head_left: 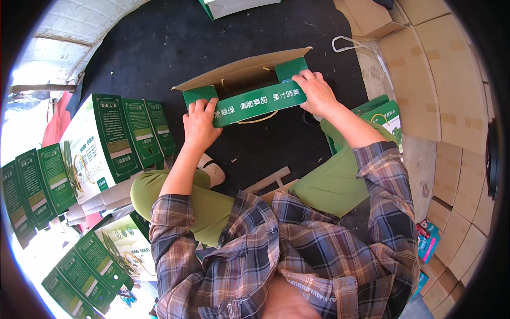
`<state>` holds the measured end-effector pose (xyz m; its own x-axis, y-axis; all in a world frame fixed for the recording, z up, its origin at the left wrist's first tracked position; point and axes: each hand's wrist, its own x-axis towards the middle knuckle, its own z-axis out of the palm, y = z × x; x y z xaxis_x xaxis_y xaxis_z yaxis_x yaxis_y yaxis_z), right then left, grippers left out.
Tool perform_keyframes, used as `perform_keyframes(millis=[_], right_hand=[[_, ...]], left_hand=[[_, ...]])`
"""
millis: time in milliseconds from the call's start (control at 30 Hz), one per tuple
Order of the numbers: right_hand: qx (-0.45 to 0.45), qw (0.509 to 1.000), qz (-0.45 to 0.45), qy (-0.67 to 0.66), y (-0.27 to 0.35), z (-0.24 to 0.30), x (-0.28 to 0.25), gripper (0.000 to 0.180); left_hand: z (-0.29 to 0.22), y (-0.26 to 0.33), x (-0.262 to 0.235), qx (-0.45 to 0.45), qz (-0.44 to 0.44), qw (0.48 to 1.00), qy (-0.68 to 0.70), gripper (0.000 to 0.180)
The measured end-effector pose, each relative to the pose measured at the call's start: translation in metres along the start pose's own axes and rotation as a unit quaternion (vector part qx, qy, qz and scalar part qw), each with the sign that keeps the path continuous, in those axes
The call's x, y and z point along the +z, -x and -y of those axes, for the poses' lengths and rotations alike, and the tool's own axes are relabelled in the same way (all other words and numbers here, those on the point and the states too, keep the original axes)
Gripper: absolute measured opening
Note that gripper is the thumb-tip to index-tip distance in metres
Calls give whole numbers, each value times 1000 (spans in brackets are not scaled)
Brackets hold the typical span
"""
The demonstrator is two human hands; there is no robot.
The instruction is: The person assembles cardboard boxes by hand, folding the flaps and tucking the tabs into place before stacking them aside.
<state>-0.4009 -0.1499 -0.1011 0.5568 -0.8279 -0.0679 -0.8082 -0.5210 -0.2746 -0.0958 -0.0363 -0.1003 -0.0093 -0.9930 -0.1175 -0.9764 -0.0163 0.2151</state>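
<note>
A green and white carton (pixel 258 108) stands upright in front of me with its top partly unfolded. Its far flap (pixel 239 68) rises, showing plain brown board, and green side flaps (pixel 291 68) lie at both ends. At the left end of the near green flap, my left hand (pixel 199 125) grips the edge with its fingers over the top. My right hand (pixel 317 94) holds the right end of the same flap, fingers bent over the corner. A yellow cord handle (pixel 258 118) hangs below the near flap. The carton's lower part is hidden.
Several green and white cartons (pixel 109 138) stand in rows at my left. Flattened green cartons (pixel 383 118) lie by my right knee. Brown boxes (pixel 425 69) are stacked along the right. Another green and white carton (pixel 239 6) sits on the black floor sheet (pixel 143 58) ahead.
</note>
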Motion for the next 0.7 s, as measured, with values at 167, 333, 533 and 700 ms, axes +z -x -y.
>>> perform_keyframes(millis=[167,333,533,700], right_hand=[[-15,999,38,17,0,-4,5,65],[9,993,102,56,-2,12,-5,87],[5,993,109,39,1,15,-4,92],[22,994,111,-12,-5,17,-11,91]], left_hand=[[1,0,4,2,-13,1000,-28,83],[-6,3,12,31,-20,993,-111,93],[-15,-4,22,82,-52,995,-8,84],[-14,-5,15,54,-23,998,17,73]])
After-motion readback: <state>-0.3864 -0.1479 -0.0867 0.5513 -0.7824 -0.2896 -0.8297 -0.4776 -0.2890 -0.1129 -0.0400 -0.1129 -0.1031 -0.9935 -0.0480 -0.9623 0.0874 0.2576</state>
